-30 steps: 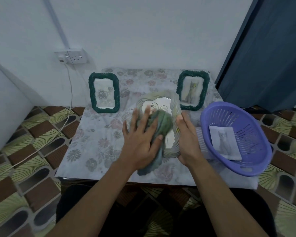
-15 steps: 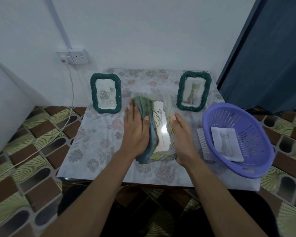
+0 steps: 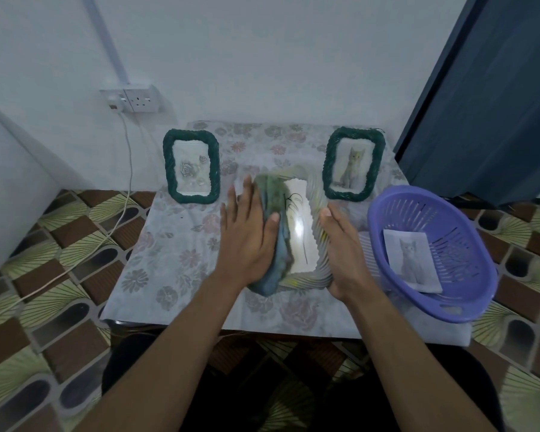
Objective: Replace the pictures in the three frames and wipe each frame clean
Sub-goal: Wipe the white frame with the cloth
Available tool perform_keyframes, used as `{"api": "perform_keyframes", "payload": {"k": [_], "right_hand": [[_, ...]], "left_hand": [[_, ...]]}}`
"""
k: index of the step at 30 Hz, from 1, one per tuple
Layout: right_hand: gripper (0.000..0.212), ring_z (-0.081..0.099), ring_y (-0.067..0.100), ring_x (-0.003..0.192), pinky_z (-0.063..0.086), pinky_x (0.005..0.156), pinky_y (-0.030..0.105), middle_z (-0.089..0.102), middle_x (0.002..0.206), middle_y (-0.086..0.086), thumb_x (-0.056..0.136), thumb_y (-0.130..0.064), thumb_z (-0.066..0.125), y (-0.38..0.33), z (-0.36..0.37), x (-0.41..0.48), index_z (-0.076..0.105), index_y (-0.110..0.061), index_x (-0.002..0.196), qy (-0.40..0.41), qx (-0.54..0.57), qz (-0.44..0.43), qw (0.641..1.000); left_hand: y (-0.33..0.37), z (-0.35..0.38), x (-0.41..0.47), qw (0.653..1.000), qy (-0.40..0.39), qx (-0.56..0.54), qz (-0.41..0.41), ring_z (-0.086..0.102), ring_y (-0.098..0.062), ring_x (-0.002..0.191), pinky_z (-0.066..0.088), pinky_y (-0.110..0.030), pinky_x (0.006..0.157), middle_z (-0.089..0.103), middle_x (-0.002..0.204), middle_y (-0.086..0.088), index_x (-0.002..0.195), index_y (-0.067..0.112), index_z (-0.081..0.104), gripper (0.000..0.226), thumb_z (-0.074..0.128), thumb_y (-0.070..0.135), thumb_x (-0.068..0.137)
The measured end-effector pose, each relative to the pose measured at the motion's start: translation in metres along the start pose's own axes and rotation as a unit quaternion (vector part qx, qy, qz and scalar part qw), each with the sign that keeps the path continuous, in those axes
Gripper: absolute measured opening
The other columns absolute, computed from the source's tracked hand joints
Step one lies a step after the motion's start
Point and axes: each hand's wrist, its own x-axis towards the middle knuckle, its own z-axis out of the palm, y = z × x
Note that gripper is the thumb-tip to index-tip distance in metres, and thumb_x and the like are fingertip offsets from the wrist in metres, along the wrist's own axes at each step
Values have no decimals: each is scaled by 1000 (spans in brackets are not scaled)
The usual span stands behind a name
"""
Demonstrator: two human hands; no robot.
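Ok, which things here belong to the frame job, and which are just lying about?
In the job: pale woven frame, blue-green cloth under the left hand, right hand at the frame's edge, dark green rose frame, dark green cat frame, cat print, purple plastic basket.
Lying about: white wall socket, white cable, floral tablecloth.

Your left hand (image 3: pixel 247 241) presses a blue-green cloth (image 3: pixel 279 251) with flat fingers against the left side of the pale woven frame (image 3: pixel 315 190), which your right hand (image 3: pixel 343 254) grips by its right edge over the floral tablecloth (image 3: pixel 175 244). Behind them stand a green rose frame (image 3: pixel 191 166) and a green cat frame (image 3: pixel 353 163). At the right, the purple basket (image 3: pixel 462 244) holds a loose cat print (image 3: pixel 410 260).
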Motion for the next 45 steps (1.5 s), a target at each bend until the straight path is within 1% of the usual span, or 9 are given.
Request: {"api": "perform_keyframes", "payload": {"k": [6, 11, 15, 21, 30, 35, 40, 43, 45], "right_hand": [[57, 57, 21, 129, 41, 113, 48, 57, 143, 5, 96, -35, 60, 3, -2, 1, 46, -14, 147, -5, 9, 33, 999], [45, 60, 23, 125, 44, 111, 46, 63, 135, 8, 101, -27, 56, 4, -1, 1, 51, -10, 142, -4, 18, 27, 999], [74, 53, 23, 133, 37, 115, 49, 57, 143, 7, 81, -47, 70, 9, -3, 3, 50, -13, 144, 2, 28, 12, 1000], [65, 53, 24, 132, 40, 114, 48, 56, 143, 8, 88, -39, 62, 12, -11, 14, 48, -11, 145, 33, 31, 3, 999], [91, 53, 22, 133, 37, 115, 51, 56, 144, 1, 65, -64, 79, 16, -19, 20, 53, -23, 142, 34, 39, 9, 999], [52, 60, 28, 124, 45, 108, 53, 61, 137, 13, 98, -31, 60, 7, -10, 10, 48, -9, 144, 15, 27, 57, 998], [52, 61, 27, 123, 44, 109, 53, 63, 134, 10, 96, -34, 62, 16, -9, 9, 51, -11, 141, -32, 10, 90, 995], [31, 66, 20, 115, 49, 105, 47, 70, 123, 3, 99, -28, 58, 14, -10, 8, 60, -19, 128, -38, 3, 93, 995], [40, 65, 24, 117, 48, 106, 49, 68, 127, 8, 101, -27, 54, 12, -13, 7, 54, -12, 138, -41, 2, 100, 994]], "left_hand": [[0, -12, 26, 990, 31, -121, -64, -11, -8, 147, -8, -32, 123, -5, 165, -6, 157, 9, 1, 63, 23, 40, 107], [2, -6, 12, 967, 25, -230, -106, 8, -14, 152, 9, -42, 124, 11, 165, -4, 158, 11, 8, 66, 27, 44, 104], [4, 4, -7, 974, -32, -204, -93, -1, -14, 152, 2, -41, 125, 4, 166, 1, 158, 17, 6, 67, 24, 48, 102], [10, 17, -32, 994, -79, -67, 22, -15, -6, 149, -8, -33, 123, 2, 166, 2, 158, 15, 9, 69, 11, 51, 100], [-1, 4, -43, 989, -67, -22, 127, -4, -12, 152, 0, -35, 124, 12, 164, 4, 157, 13, 17, 64, 27, 45, 102], [-5, -3, -18, 996, -7, -72, 45, -15, -11, 150, -11, -27, 121, -8, 163, 6, 155, 21, -1, 66, 25, 48, 101], [-10, -15, 11, 986, 60, -153, -43, 17, -21, 150, 14, -37, 123, 19, 162, -10, 155, 11, 15, 63, 33, 39, 103], [-13, -21, 17, 977, 98, -179, -54, 55, -19, 118, 43, -30, 101, 57, 130, -10, 140, 8, 43, 49, 35, 39, 103], [-15, -26, 18, 977, 88, -182, -66, 61, -14, 97, 47, -16, 83, 64, 109, -3, 125, 10, 52, 40, 34, 40, 105]]}}
